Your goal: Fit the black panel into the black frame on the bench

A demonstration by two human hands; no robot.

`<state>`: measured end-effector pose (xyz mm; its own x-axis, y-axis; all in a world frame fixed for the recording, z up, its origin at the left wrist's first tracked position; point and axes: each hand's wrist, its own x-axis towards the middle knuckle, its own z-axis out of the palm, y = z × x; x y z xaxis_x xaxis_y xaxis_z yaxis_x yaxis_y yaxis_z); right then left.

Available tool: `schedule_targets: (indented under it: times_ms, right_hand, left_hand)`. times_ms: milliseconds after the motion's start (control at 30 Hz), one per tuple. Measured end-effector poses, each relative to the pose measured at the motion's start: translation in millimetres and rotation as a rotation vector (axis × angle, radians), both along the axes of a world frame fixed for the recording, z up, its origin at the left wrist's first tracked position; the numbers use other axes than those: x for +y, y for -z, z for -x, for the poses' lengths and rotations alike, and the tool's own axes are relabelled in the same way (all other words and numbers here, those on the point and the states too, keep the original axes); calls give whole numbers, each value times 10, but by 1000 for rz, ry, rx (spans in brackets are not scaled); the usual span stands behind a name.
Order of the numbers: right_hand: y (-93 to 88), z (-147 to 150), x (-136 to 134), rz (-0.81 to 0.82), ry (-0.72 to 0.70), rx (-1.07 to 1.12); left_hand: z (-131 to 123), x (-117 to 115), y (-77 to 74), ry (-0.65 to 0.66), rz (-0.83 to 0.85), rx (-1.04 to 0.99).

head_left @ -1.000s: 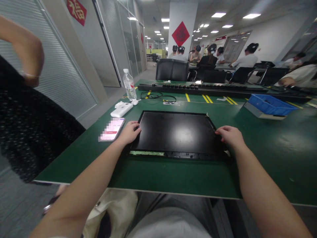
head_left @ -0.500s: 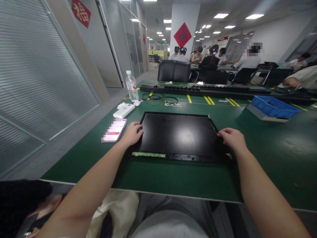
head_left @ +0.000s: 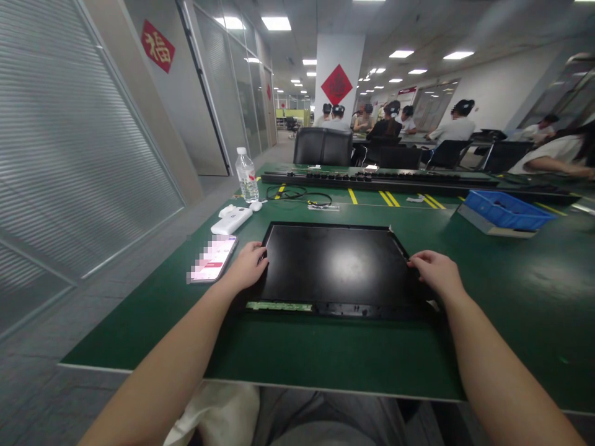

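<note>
A black display panel (head_left: 325, 266) lies on the green table in front of me, its glossy screen up. Along its near edge runs a strip of green circuit board (head_left: 279, 306) at the left. My left hand (head_left: 251, 266) is closed on the panel's left edge, thumb over the frame. On the opposite side my right hand (head_left: 434, 269) pinches the right edge near its upper part. A small pale tab (head_left: 390, 229) stands at the far right corner. The undersides of the fingers are hidden.
A phone (head_left: 214, 259), a white device (head_left: 231, 220) and a water bottle (head_left: 246, 175) stand at the left. Behind the panel lie a black cable (head_left: 292, 194) and long black bars (head_left: 372, 181). A blue tray (head_left: 506, 210) sits at right. People sit farther back.
The view has shifted, so the table and panel appear lower. A person's head at the lower left has left the picture. Both hands keep their places on the panel's edges.
</note>
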<state>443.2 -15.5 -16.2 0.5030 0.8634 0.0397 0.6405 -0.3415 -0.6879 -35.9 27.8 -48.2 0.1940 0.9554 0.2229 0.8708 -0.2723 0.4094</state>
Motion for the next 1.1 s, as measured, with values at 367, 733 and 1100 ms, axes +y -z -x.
schedule_targets:
  times_ms: [367, 733, 1100]
  right_hand:
    - [48, -22, 23, -16, -20, -51]
    - [65, -33, 27, -32, -43, -62]
    - [67, -41, 38, -26, -48, -90]
  left_hand:
    - [-46, -264, -332, 464, 2, 92]
    - [-142, -306, -376, 593, 185, -17]
    - [-184, -307, -363, 654, 167, -75]
